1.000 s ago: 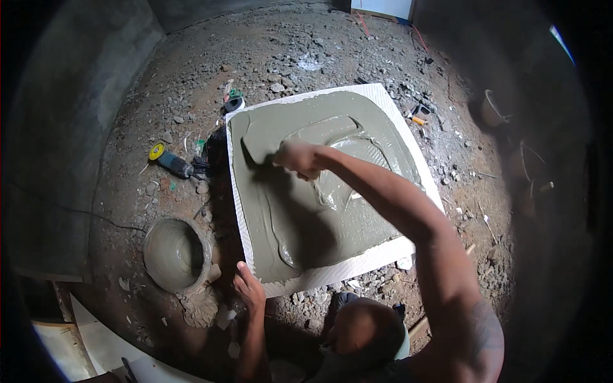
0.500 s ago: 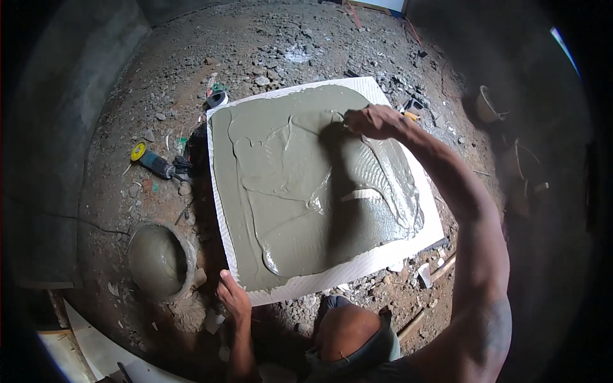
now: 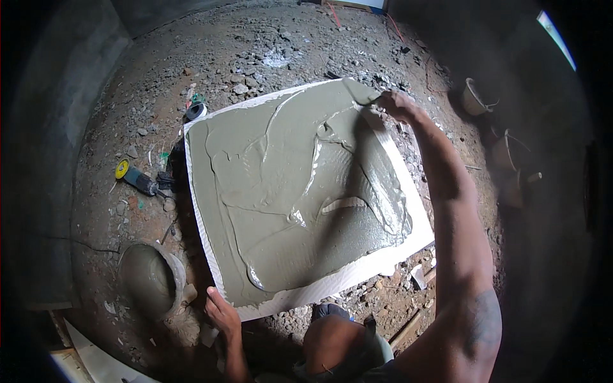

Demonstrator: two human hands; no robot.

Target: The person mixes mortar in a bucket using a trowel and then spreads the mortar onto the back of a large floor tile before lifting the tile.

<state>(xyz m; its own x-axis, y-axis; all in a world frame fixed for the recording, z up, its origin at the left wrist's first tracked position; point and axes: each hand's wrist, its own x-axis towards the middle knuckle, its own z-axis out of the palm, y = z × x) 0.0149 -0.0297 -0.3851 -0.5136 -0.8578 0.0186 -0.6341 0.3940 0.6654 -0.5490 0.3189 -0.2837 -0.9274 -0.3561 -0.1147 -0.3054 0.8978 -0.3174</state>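
A large white square tile (image 3: 335, 279) with a ribbed surface lies in front of me, mostly coated in wet grey mortar (image 3: 274, 188). Ridges and a small bare patch show in the coat. My right hand (image 3: 400, 106) is closed at the tile's far right corner on the handle of a trowel (image 3: 363, 93), whose mortar-smeared blade rests against that corner and is hard to make out. At the near left corner my left hand (image 3: 221, 311) grips the tile's edge, thumb up; its other fingers are partly hidden.
A bucket of grey mortar (image 3: 152, 281) stands left of the tile. Behind it lies an angle grinder (image 3: 135, 179) with a yellow disc. Rubble covers the ground (image 3: 236, 54). A pale bucket (image 3: 475, 99) is at the far right; my bent knee (image 3: 332, 341) is close to the near edge.
My right hand has moved the trowel outward to the tile's far right corner, leaving fresh ridges in the mortar. My left hand stays at its corner. The whole view has shifted slightly.
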